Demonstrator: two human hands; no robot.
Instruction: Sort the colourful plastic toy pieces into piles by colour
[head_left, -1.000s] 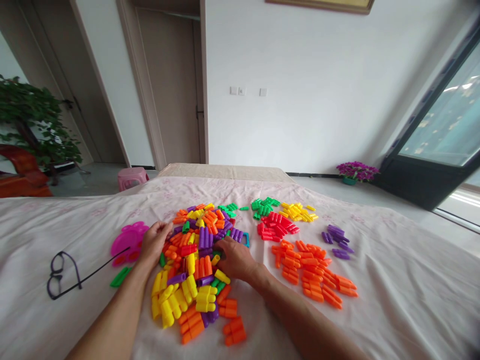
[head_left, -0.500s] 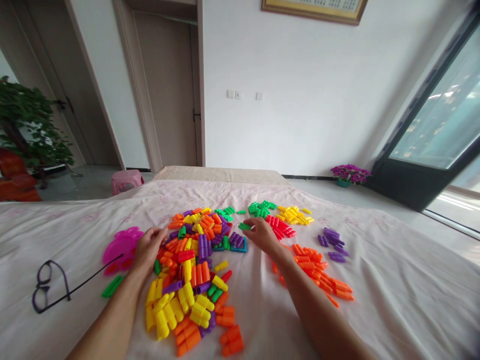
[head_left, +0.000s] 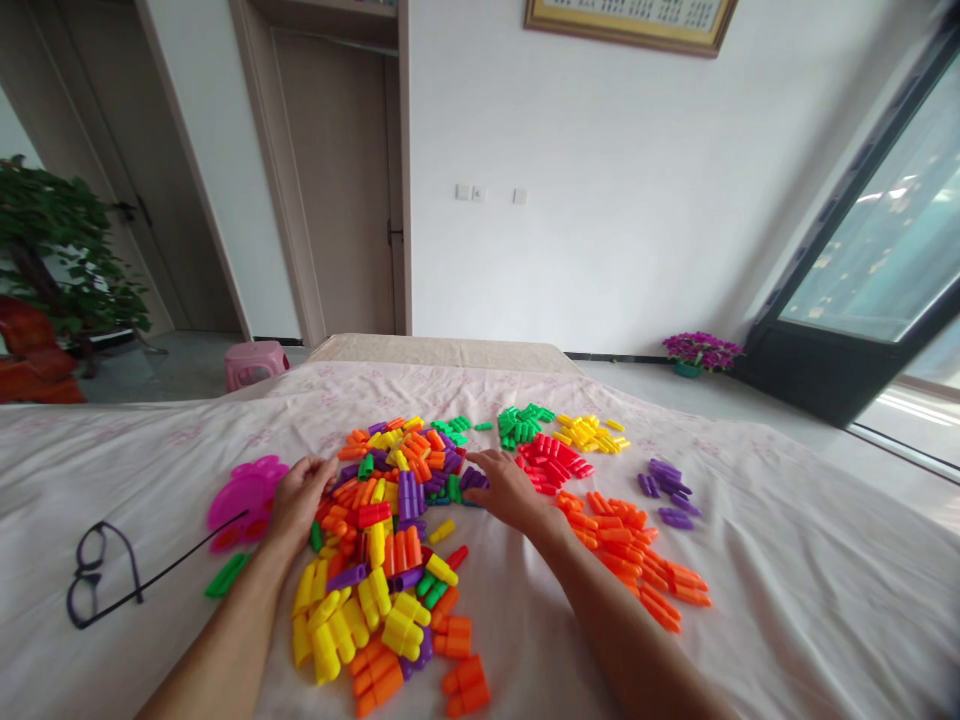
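Observation:
A mixed heap of plastic pieces [head_left: 405,490] in yellow, orange, purple, red and green lies on the cloth in front of me. At its left edge is my left hand [head_left: 302,492], fingers curled together; what they hold, if anything, is hidden. My right hand [head_left: 504,487] is over the heap's right side, thumb and fingers apart, beside purple pieces [head_left: 473,478]. Sorted groups lie to the right: green pieces [head_left: 523,425], yellow pieces [head_left: 591,434], red pieces [head_left: 553,461], purple pieces [head_left: 667,487] and orange pieces [head_left: 630,545].
Left of my left hand lie a pink tray [head_left: 241,495], a green piece [head_left: 226,576] and black glasses [head_left: 88,575]. The cloth-covered surface [head_left: 780,560] spreads widely. Beyond it stand a pink stool [head_left: 255,364] and potted purple flowers [head_left: 701,350].
My right hand has moved left and a little down to the heap, its fingers now apart. The green piece it held is gone from its fingers. My left hand has hardly moved.

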